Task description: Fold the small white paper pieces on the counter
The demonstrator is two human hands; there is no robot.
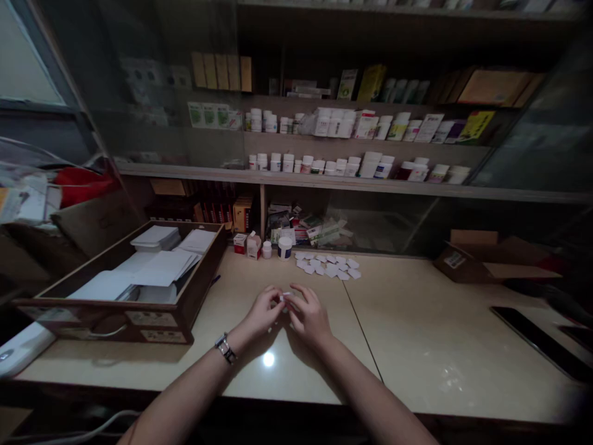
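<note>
Above the middle of the counter, my left hand and my right hand meet at the fingertips. Pinched between them is a small white piece of paper, mostly covered by the fingers; whether it is folded cannot be told. My left wrist carries a watch. Just beyond my right hand lies a cluster of several small white paper pieces, flat on the counter. Behind my hands stand a white jar with a dark blue label, a smaller white bottle and two small boxes, one a red and white box.
A wooden drawer with stacks of white paper sits on the counter at left, a pen beside it. Right are an open cardboard box and a dark phone. Shelves of medicine bottles rise behind.
</note>
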